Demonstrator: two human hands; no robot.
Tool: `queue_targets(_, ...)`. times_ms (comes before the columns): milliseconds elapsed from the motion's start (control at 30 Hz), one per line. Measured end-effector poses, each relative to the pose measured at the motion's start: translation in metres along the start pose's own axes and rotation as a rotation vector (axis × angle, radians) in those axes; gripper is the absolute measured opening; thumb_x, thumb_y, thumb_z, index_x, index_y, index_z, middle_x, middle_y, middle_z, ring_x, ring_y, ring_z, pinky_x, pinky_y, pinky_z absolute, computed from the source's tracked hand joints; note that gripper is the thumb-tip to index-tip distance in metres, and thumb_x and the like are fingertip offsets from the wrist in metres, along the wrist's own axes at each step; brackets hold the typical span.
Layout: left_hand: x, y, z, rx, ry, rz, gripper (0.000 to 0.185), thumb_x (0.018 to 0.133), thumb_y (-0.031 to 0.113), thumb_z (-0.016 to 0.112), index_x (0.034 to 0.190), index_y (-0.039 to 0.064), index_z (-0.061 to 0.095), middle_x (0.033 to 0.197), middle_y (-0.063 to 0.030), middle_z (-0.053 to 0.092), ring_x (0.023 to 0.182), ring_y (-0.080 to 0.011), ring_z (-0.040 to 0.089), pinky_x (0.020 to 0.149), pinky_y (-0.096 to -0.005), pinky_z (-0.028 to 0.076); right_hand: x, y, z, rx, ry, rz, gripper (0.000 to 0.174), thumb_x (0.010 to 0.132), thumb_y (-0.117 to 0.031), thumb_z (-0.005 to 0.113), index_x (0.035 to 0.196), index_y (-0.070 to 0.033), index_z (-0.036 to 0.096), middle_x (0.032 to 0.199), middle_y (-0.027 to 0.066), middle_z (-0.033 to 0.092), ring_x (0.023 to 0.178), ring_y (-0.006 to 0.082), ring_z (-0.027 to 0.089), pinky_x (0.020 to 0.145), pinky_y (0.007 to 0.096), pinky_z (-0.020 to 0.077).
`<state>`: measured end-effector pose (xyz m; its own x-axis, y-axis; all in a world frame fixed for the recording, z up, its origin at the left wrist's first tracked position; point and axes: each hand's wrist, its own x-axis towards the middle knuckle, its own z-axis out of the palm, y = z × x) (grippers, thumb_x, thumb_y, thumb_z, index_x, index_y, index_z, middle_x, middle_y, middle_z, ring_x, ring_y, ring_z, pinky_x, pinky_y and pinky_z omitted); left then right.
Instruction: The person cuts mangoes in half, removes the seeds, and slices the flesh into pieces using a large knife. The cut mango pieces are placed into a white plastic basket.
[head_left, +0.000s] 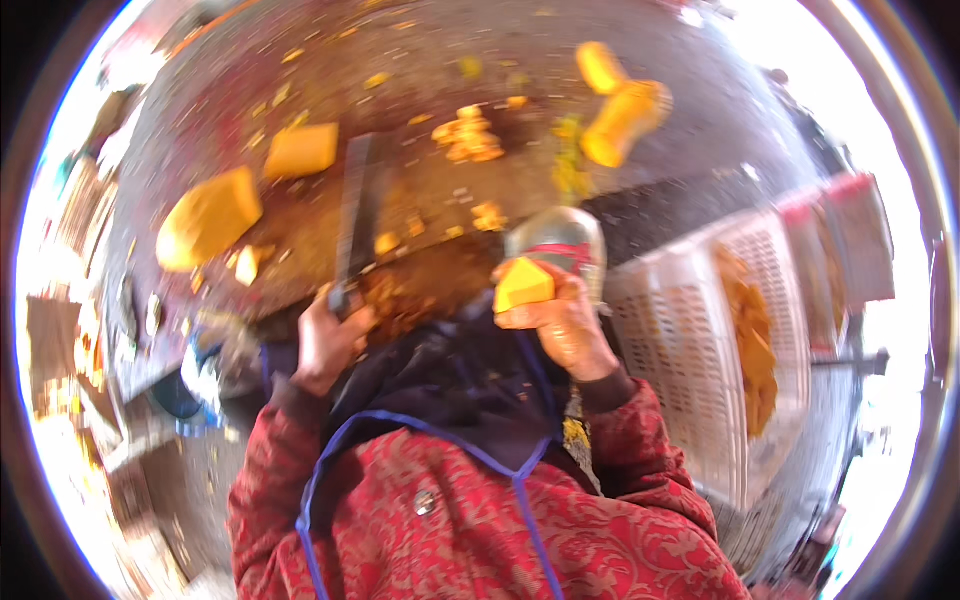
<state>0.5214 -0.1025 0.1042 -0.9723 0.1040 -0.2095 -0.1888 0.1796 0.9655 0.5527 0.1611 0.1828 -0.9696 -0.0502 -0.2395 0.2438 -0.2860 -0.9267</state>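
My left hand (330, 337) grips the dark handle of a large knife (360, 202), its broad blade blurred and pointing away from me over the table. Between the fingers and thumb of my right hand (559, 319) is a cut chunk of yellow-orange squash (525, 285), held above my dark apron (457, 367). Beyond the knife, to the left, lie a large squash piece (210, 217) and a smaller block of squash (302, 151). Clumps of stringy squash pulp (469, 135) sit in the middle of the table.
Two elongated pieces of squash (626, 124) lie at the far right of the scrap-strewn table (420, 45). A white slatted plastic crate (675, 360) at my right holds orange pieces (752, 345). Just past my right hand is a rounded, shiny object with a red band (559, 229).
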Motion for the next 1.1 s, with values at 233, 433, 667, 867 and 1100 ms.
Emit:
queue_targets(233,0.007,-0.006,0.018,-0.158,0.036,-0.105,0.013,0.076,0.007,0.058,0.078,0.007,0.045,0.055,0.0008,0.042,0.038,-0.0090,0.041,0.035,-0.0234,0.037,-0.056,-0.026,-0.078,0.047,0.353,-0.281,0.043,0.062,0.004,0.065,0.104,0.000,0.058,0.082,0.0009,0.058,0.071,0.0092,0.056,0.063,0.0228,0.0473)
queue_targets(433,0.009,-0.005,0.023,-0.181,0.004,0.025,0.017,0.076,0.012,0.059,0.084,0.006,0.046,0.058,-0.0025,0.044,0.038,-0.0119,0.043,0.036,-0.0248,0.040,-0.111,-0.054,-0.152,-0.075,0.825,-0.508,0.042,0.062,0.004,0.069,0.102,-0.002,0.058,0.081,0.0002,0.058,0.071,0.0092,0.057,0.064,0.0211,0.0482)
queue_targets(667,0.014,0.010,0.029,-0.140,0.095,0.068,0.016,0.077,0.012,0.058,0.084,0.006,0.046,0.056,-0.0014,0.043,0.038,-0.0098,0.042,0.036,-0.0232,0.039,-0.179,-0.055,-0.237,-0.850,1.098,-0.322,0.024,0.062,-0.011,0.071,0.083,-0.001,0.064,0.068,0.0062,0.060,0.066,0.0102,0.057,0.062,0.0246,0.0461)
queue_targets(867,0.020,0.012,0.033,-0.109,0.143,0.071,0.020,0.077,0.014,0.058,0.090,0.004,0.045,0.058,-0.0028,0.043,0.039,-0.0105,0.042,0.035,-0.0241,0.038,-0.218,-0.066,-0.370,-1.222,1.044,-0.057,0.044,0.057,-0.028,0.076,0.092,-0.004,0.063,0.086,0.0117,0.063,0.084,0.0249,0.061,0.073,0.0299,0.0470)
queue_targets(1100,0.017,0.007,0.049,-0.105,0.119,-0.026,0.019,0.077,0.014,0.059,0.088,0.006,0.046,0.059,-0.0017,0.043,0.039,-0.0108,0.043,0.036,-0.0242,0.038,-0.209,-0.050,-0.387,-2.002,0.734,0.100,0.072,0.052,-0.033,0.078,0.114,-0.007,0.052,0.100,0.0151,0.060,0.102,0.0309,0.054,0.091,0.0342,0.0395)
